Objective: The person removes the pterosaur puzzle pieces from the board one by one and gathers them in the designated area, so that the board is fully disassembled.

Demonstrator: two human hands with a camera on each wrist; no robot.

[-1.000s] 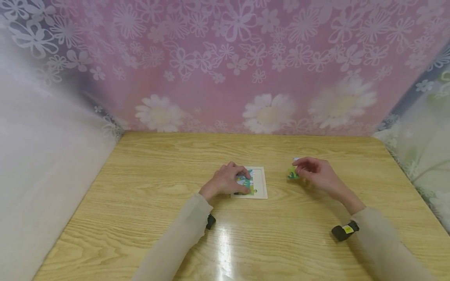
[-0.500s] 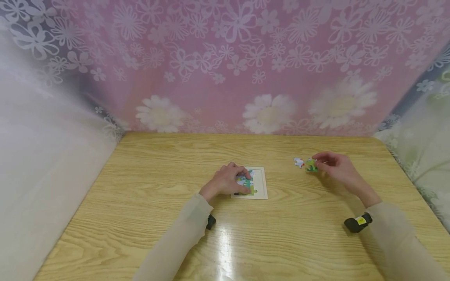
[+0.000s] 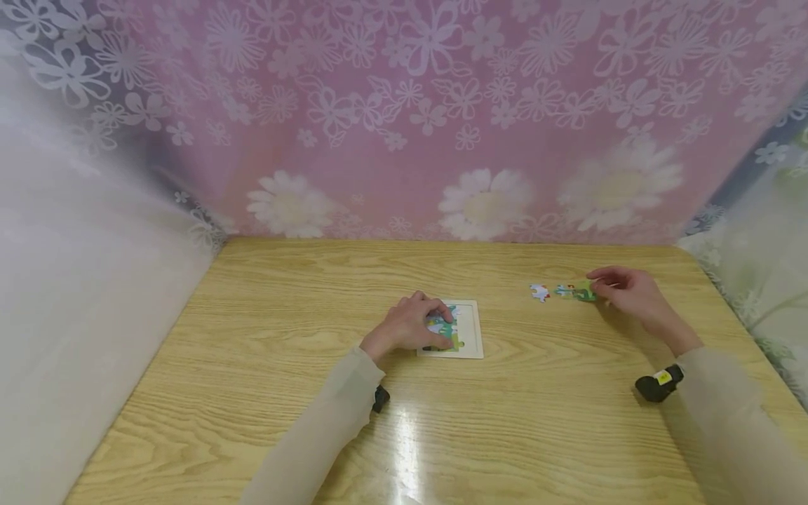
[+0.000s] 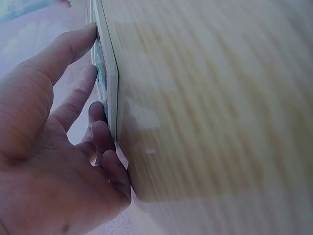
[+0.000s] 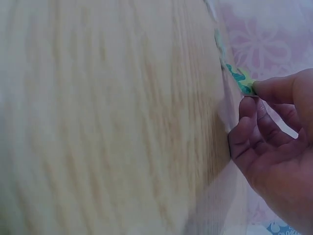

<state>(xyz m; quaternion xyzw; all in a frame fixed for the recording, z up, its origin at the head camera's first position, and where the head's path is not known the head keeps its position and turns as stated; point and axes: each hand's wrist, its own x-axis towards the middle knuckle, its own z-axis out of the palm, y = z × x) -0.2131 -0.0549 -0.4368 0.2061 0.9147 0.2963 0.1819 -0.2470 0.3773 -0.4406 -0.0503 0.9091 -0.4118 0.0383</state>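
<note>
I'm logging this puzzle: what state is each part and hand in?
Tray: partly filled, right side bare.
Green piece: pinched.
White piece: loose, untouched.
Blue piece: outside tray; whether joined to green, unclear.
Left hand: touching tray.
Right hand: pinching green piece.

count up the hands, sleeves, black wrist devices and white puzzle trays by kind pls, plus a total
hands: 2
sleeves: 2
black wrist devices: 2
white puzzle tray: 1
total: 7

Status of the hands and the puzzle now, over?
Left hand resting on square white puzzle tray, part-filled. Right hand pinching green jigsaw piece. Loose white jigsaw piece between hands.
</note>
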